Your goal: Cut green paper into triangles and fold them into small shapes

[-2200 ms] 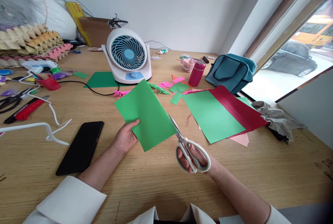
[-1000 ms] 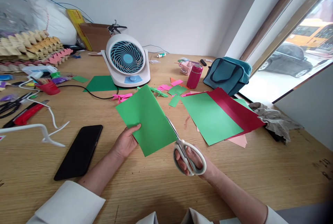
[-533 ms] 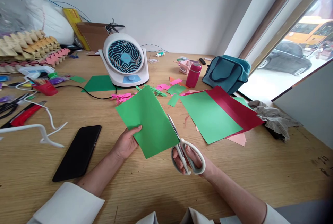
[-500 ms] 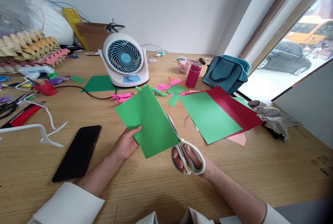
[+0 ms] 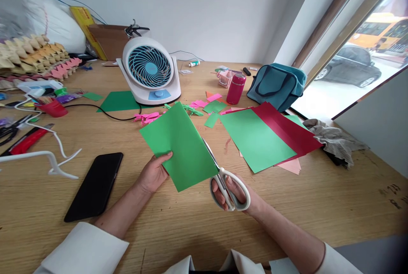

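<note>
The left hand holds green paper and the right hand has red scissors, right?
No, the scissors are white, not red. The head view shows the left hand holding the green paper and the right hand holding the scissors.

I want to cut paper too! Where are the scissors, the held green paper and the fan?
scissors [image 5: 222, 176]: head view, on the white handle below the blades.
green paper [image 5: 178, 146]: head view, middle of the held sheet.
fan [image 5: 149, 68]: head view, on the blue grille.

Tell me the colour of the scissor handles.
White with grey inner lining, on the scissors in the right hand; head view.
</note>
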Demonstrator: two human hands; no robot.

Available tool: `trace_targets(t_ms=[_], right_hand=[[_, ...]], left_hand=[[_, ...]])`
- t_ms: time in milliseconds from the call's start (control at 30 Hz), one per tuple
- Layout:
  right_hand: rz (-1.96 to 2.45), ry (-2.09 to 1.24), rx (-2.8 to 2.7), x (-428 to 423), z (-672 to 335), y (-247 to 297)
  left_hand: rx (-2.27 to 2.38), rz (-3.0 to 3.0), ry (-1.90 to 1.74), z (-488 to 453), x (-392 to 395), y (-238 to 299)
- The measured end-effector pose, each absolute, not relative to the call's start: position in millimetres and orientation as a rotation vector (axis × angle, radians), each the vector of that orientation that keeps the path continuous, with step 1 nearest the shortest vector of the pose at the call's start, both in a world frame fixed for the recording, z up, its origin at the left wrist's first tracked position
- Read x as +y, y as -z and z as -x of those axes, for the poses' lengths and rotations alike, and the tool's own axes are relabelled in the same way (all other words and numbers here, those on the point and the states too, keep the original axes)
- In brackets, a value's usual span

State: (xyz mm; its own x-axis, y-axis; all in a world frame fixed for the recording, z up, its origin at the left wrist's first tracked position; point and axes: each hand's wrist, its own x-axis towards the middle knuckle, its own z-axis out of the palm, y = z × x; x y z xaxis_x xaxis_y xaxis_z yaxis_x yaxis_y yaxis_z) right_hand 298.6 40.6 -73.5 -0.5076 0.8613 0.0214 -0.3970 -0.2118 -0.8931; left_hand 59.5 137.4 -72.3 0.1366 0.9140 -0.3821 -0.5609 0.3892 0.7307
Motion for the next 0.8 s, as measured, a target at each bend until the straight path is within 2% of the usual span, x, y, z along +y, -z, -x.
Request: trace_targets(t_ms=[800], right_hand=[[0.688, -1.779, -1.077, 40.7, -296.5, 79.9]], left_hand=[[0.936, -0.558, -1.110, -58.5, 137.1, 76.1]])
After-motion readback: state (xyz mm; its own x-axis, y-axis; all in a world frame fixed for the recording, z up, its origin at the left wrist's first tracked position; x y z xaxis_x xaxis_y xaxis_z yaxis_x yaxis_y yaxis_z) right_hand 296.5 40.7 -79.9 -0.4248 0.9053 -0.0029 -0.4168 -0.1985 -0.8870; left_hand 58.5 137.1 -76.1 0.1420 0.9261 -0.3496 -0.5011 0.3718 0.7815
